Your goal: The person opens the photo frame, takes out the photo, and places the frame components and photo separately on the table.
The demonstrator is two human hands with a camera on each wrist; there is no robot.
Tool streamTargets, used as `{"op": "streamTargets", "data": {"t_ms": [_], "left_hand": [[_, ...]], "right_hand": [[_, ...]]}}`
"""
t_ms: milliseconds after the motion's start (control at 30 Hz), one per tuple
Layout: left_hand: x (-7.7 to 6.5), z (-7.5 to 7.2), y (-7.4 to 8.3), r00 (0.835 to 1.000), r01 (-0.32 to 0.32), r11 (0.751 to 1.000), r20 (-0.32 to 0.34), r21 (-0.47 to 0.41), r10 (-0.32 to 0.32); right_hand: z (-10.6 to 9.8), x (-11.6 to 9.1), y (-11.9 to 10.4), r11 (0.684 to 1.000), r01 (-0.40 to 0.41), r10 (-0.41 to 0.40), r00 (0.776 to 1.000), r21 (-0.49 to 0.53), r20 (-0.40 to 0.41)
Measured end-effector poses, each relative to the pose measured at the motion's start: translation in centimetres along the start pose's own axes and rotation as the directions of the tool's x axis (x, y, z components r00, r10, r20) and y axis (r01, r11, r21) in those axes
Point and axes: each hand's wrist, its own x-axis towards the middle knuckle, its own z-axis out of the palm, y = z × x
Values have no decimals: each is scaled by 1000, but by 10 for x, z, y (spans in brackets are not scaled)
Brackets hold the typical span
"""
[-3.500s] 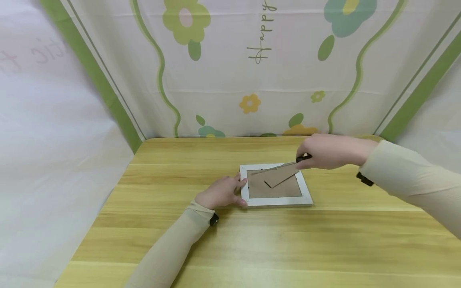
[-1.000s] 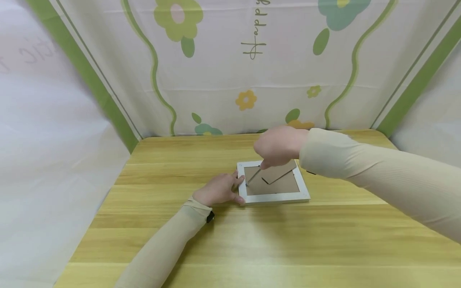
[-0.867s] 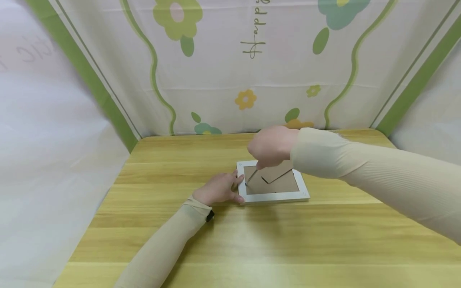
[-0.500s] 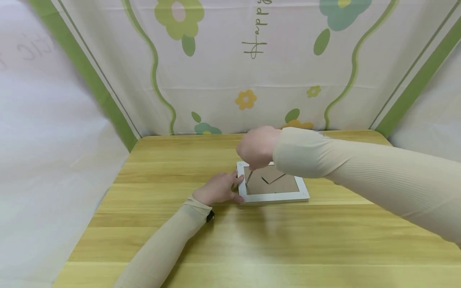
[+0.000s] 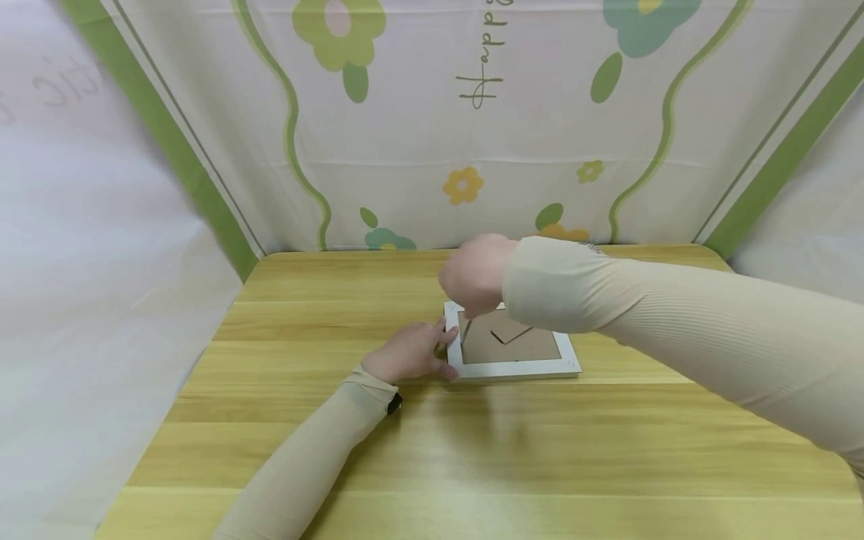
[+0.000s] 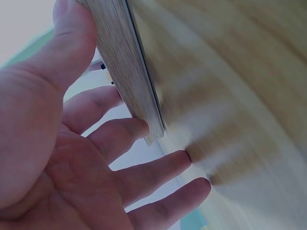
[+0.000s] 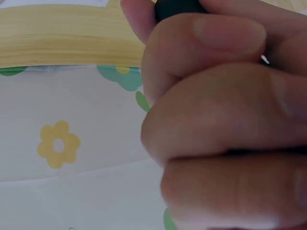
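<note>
A white picture frame (image 5: 520,369) lies back-up on the table, its brown backing board (image 5: 533,349) and part of the stand flap (image 5: 511,325) showing. At its left end my left hand (image 5: 409,352) holds the near corner between thumb and fingers. In the left wrist view, the frame's wood-grained edge (image 6: 127,62) touches the thumb and nearer fingers; two other fingers reach past it. My right hand (image 5: 475,274) grips a screwdriver by its black handle (image 7: 177,7), fingers curled. The thin metal shaft (image 5: 466,330) slants down to the backing's left edge; its tip is hard to make out.
The wooden table (image 5: 405,465) reaches back to a white flowered curtain (image 5: 405,135), with more white cloth (image 5: 101,300) at the left. My right forearm (image 5: 675,322) crosses above the frame and hides its far right part.
My right hand has moved left over the frame and turned, bringing the screwdriver from a low slant to a steeper one at the backing's left edge. My left hand has stayed on the frame.
</note>
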Motion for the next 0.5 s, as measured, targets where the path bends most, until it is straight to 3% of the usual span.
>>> {"op": "streamTargets", "data": {"t_ms": [233, 367, 500], "left_hand": [[0, 5, -2, 999, 30, 999, 21, -45, -29], [1, 7, -4, 999, 44, 998, 29, -49, -43], [3, 7, -5, 999, 38, 998, 22, -44, -37]], "right_hand": [[16, -10, 23, 990, -24, 26, 1000, 139, -14], [25, -25, 41, 970, -51, 51, 999, 236, 6], [43, -42, 59, 948, -19, 36, 998, 316, -45]]}}
